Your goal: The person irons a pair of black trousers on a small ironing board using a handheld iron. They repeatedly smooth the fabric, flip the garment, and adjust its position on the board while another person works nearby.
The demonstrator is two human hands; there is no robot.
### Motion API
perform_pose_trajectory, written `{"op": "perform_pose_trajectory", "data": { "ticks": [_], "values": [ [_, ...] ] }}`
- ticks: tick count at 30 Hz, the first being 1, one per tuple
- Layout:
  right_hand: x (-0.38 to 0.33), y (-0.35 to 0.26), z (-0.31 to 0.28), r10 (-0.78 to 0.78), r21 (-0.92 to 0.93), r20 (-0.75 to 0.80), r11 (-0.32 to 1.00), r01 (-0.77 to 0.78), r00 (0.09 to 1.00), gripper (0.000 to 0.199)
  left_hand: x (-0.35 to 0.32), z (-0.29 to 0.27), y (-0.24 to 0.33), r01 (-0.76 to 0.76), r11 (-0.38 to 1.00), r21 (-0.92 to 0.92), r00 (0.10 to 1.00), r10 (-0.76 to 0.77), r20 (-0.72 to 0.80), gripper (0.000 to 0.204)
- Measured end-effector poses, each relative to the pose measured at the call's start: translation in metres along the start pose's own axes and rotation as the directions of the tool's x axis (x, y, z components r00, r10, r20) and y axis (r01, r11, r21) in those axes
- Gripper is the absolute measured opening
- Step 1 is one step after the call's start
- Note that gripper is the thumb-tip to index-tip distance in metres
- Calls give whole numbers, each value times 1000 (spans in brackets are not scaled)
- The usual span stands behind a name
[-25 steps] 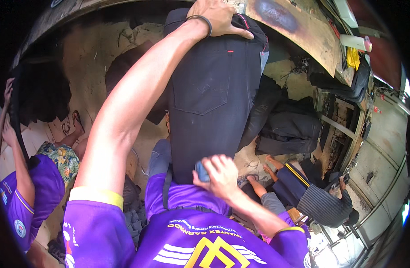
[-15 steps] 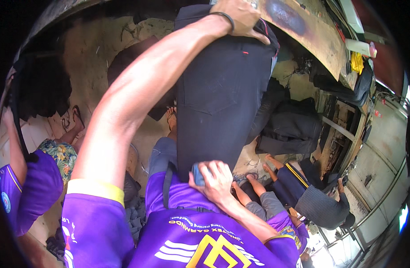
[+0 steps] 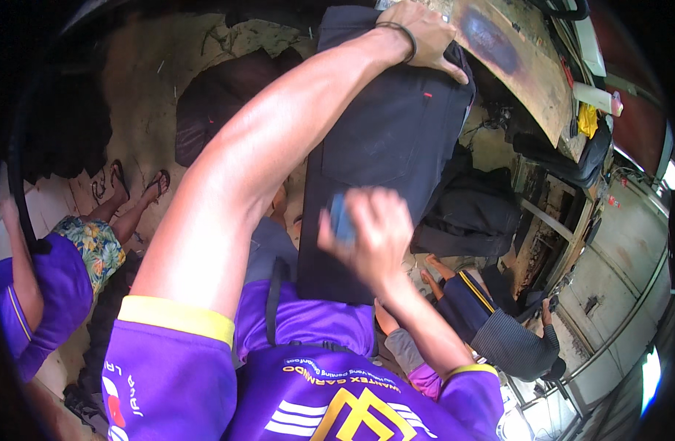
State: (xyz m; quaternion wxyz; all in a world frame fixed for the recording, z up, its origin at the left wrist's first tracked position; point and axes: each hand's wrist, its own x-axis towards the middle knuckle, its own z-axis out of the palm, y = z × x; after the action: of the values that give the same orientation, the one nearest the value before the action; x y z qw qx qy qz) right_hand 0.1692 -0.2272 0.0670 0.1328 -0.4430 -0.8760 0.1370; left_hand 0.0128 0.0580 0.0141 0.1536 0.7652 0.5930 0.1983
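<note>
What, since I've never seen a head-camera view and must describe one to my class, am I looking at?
There is no machine here, just a person's two bare hands, seen by a wide camera on their head looking down; its lens bends straight edges. Stretched out in front are black trousers with a pocket showing; what supports them is hidden. The left hand is on their far end. The right hand, blurred, holds a small blue block over them. Other people are nearby.

Single head-worn fisheye view, looking steeply down: wearer's shirt (image 3: 279, 382) and right hand (image 3: 378, 231) near, left hand (image 3: 426, 37) farther out, floor (image 3: 143, 110) beyond.
</note>
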Motion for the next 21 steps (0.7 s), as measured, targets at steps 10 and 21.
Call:
{"op": "perform_pose_trajectory", "data": {
  "ticks": [10,21],
  "values": [
    [13,-10,14,3,60,8,998,-3,1000,37,5,-7,-4,56,997,-52,982,-45,182,107],
    [-200,-20,-20,744,397,114,573,-717,658,73,7,10,-5,-14,999,-53,996,9,-92,113]
  ]
}}
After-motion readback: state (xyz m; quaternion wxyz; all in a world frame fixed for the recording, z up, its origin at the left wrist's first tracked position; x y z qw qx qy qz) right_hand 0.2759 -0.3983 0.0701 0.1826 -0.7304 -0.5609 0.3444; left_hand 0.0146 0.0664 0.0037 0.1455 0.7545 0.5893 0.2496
